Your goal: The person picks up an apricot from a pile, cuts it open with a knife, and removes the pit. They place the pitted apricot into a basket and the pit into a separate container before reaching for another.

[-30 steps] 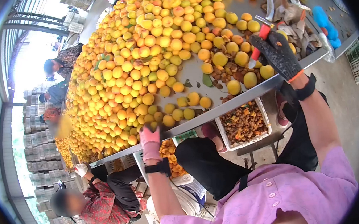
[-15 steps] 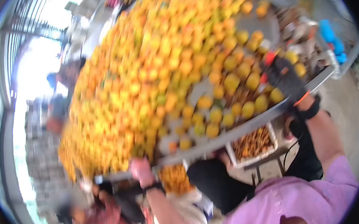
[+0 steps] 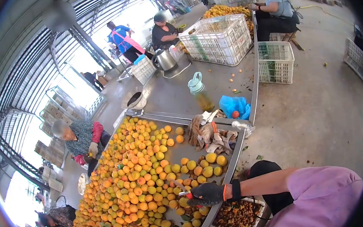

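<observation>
Fruit: heaped on the metal surface, from the right hand toward 9 and 10 o'clock.
Right fingers: curled round a red-handled knife, jutting at 9 o'clock.
Left fingers: cannot tell.
Rags: 12 o'clock.
Scraps: in a crate, toward 5 o'clock.

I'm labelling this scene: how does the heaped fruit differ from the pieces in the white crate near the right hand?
The fruit is yellow to orange; the pieces are mostly brown. The fruit looks round, the pieces smaller and irregular. The fruit lies on the metal table; the pieces lie lower, in the white crate. Both are piled loosely.
</observation>
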A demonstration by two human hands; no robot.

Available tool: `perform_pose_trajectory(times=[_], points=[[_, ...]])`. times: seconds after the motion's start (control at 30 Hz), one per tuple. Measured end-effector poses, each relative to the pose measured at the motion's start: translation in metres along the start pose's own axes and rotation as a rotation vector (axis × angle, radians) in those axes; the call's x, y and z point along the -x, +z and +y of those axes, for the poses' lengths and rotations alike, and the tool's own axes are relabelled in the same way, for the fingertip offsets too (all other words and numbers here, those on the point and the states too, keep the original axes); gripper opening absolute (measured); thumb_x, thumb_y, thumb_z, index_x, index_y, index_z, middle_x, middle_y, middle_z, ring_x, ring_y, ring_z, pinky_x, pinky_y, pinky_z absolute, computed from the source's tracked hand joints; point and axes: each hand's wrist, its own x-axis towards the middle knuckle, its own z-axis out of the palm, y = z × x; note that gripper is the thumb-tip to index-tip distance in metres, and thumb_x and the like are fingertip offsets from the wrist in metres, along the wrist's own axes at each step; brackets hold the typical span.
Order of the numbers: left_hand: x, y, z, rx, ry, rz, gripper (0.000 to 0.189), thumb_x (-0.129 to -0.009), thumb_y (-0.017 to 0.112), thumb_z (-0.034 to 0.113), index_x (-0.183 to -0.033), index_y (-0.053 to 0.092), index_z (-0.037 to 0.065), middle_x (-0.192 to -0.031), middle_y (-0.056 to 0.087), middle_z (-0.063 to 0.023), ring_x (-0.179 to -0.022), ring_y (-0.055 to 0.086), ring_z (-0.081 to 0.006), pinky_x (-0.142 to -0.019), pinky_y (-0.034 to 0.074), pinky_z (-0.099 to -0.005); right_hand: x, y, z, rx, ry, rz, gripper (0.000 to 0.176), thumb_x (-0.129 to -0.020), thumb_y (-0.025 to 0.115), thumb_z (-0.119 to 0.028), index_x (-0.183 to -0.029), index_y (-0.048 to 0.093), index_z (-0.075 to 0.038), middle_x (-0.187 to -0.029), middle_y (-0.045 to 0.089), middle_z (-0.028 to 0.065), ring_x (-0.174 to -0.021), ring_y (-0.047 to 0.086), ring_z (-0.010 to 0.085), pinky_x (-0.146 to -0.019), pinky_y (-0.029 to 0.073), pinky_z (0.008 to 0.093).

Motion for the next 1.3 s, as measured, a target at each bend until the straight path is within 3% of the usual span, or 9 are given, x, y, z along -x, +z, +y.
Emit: perform_pose_trajectory(times=[0.23,0.27,0.3,0.4,0.57,0.67,0.87,1.07,1.3], points=[[0.041,0.063,0.075,0.627,-0.21,0.294,0.015,-0.074,0.061,0.007,-0.087,0.061,-0.001,-0.079,0.062,-0.0085,-0.075,0.061,-0.0207,-0.067,0.051,-0.0313,0.075,0.024,-0.045,-0.345,-0.455,0.18,0.041,-0.088,0.054,-0.037,-0.111,0.053,-0.002,-0.077,0.058,0.0163,-0.071,0.058,0.0343,-0.062,0.044,0.0386],[0.043,0.058,0.055,-0.099,0.461,0.167,0.027,-0.069,0.062,-0.003,-0.096,0.06,-0.006,-0.091,0.064,-0.0113,-0.085,0.062,-0.0224,-0.076,0.05,-0.0342,0.089,0.022,-0.05,-0.152,-0.484,0.174,0.041,-0.089,0.052,-0.036,-0.112,0.052,-0.002,-0.079,0.059,0.016,-0.072,0.059,0.0336,-0.063,0.045,0.0382],[0.05,0.063,0.081,-0.214,0.432,0.157,0.021,-0.072,0.062,0.002,-0.092,0.061,-0.004,-0.092,0.063,-0.0112,-0.085,0.061,-0.022,-0.076,0.049,-0.0349,0.103,0.018,-0.058,-0.158,-0.378,0.094,0.04,-0.09,0.051,-0.035,-0.114,0.051,-0.003,-0.079,0.059,0.0157,-0.073,0.059,0.0331,-0.064,0.045,0.0383],[0.057,0.074,0.045,0.054,0.551,0.034,0.086,-0.079,0.069,0.022,-0.138,0.011,0.0,-0.095,0.059,-0.0125,-0.088,0.058,-0.0233,-0.08,0.047,-0.0359,0.137,0.001,-0.098,-0.281,-0.106,-0.037,0.037,-0.09,0.05,-0.032,-0.112,0.051,-0.004,-0.078,0.059,0.0147,-0.074,0.06,0.0326,-0.064,0.046,0.0385],[0.081,0.062,0.043,0.729,-0.261,-0.233,0.087,-0.077,0.068,0.009,-0.141,0.009,0.003,-0.101,0.058,-0.0143,-0.086,0.058,-0.0224,-0.077,0.049,-0.033,0.16,0.015,-0.096,-0.118,-0.33,0.173,0.029,-0.085,0.059,-0.028,-0.098,0.055,-0.003,-0.074,0.057,0.0139,-0.064,0.058,0.0344,-0.053,0.045,0.0399],[0.09,0.075,0.044,0.103,0.412,-0.04,0.082,-0.08,0.062,0.004,-0.142,0.008,0.006,-0.104,0.057,-0.0154,-0.089,0.059,-0.0225,-0.076,0.05,-0.0331,0.169,0.025,-0.095,0.075,-0.359,0.193,0.031,-0.082,0.063,-0.027,-0.098,0.055,-0.003,-0.072,0.056,0.0159,-0.06,0.056,0.036,-0.051,0.044,0.0416],[0.104,0.083,0.059,0.119,0.421,0.056,0.047,-0.095,0.042,0.019,-0.137,0.022,0.011,-0.09,0.061,-0.0164,-0.069,0.061,-0.0203,-0.058,0.053,-0.0296,0.176,0.034,-0.105,0.079,-0.247,0.17,0.028,-0.083,0.061,-0.031,-0.092,0.056,-0.005,-0.068,0.057,0.0167,-0.058,0.057,0.0354,-0.047,0.042,0.0415],[0.104,0.083,0.073,0.7,-0.338,0.102,0.052,-0.095,0.029,0.05,-0.105,0.051,0.003,-0.078,0.062,-0.0106,-0.057,0.06,-0.0176,-0.052,0.052,-0.0272,0.188,0.039,-0.111,0.334,-0.221,0.159,0.028,-0.084,0.058,-0.032,-0.091,0.056,-0.005,-0.069,0.057,0.0131,-0.055,0.057,0.0318,-0.046,0.043,0.0397],[0.112,0.078,0.071,0.269,0.054,0.12,0.048,-0.094,0.038,0.041,-0.117,0.043,0.0,-0.081,0.059,-0.0072,-0.068,0.056,-0.0163,-0.064,0.049,-0.0292,0.183,0.05,-0.103,0.395,-0.373,0.158,0.024,-0.073,0.06,-0.02,-0.091,0.058,-0.004,-0.075,0.057,0.0141,-0.068,0.06,0.031,-0.053,0.046,0.039]])
